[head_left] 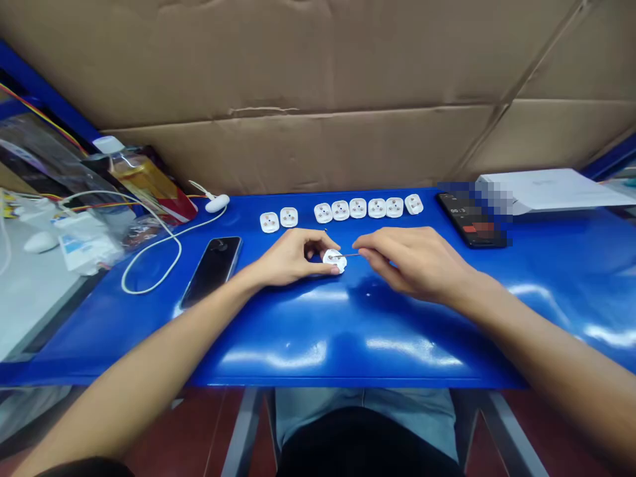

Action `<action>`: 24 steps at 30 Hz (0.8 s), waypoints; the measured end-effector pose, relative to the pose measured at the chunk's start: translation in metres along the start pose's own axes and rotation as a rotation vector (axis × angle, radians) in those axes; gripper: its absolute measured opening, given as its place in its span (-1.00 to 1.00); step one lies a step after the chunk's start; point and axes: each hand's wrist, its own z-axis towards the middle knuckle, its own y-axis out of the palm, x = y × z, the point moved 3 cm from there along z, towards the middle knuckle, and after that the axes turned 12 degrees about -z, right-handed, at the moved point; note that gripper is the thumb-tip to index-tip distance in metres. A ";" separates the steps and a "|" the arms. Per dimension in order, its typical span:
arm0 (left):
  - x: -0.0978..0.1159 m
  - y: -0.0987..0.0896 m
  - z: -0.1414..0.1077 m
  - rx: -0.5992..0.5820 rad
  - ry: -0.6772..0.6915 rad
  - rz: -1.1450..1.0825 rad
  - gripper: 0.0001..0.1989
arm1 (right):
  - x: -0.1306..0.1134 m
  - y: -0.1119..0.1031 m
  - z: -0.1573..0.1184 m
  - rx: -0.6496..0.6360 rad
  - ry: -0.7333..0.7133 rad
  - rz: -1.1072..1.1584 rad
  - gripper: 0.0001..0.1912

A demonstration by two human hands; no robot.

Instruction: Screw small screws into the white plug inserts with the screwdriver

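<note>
Dark cloth (pixel 358 444) lies nearest my camera, with pale trousers (pixel 318 404) beyond it. The small white piece (pixel 340 263) is near the middle of the glossy blue tabletop (pixel 318 331), pinched between thumb and fingers of my left hand (pixel 285 260). My right hand (pixel 412 262) grips a thin metal tool (pixel 352 255), its tip over the piece's face; I cannot tell how firmly it is seated. Sideways pressure could, I judge, skate that tip into the left fingers, and a loose pinch could let the piece twist away and skid on so slick a surface. Eight similar pieces (pixel 358 208) line the far side, where a careless knuckle might disturb them. A phone (pixel 212 268), white cable (pixel 173 235) and bottle (pixel 149 182) lie left; another phone (pixel 454 215) and a white box (pixel 561 185) sit far right. Cardboard (pixel 318 66) backs everything; reddish floor (pixel 189 430) shows below.
</note>
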 end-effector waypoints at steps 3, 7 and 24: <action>0.000 0.002 0.000 -0.009 0.013 -0.003 -0.57 | 0.003 0.000 0.000 0.052 -0.013 0.076 -0.81; 0.000 0.006 0.000 -0.008 0.028 0.004 -0.57 | 0.004 -0.005 0.002 0.055 -0.035 0.168 -0.82; 0.004 0.010 -0.002 0.022 0.007 0.003 -0.60 | 0.000 -0.012 0.001 0.026 0.032 0.085 -0.90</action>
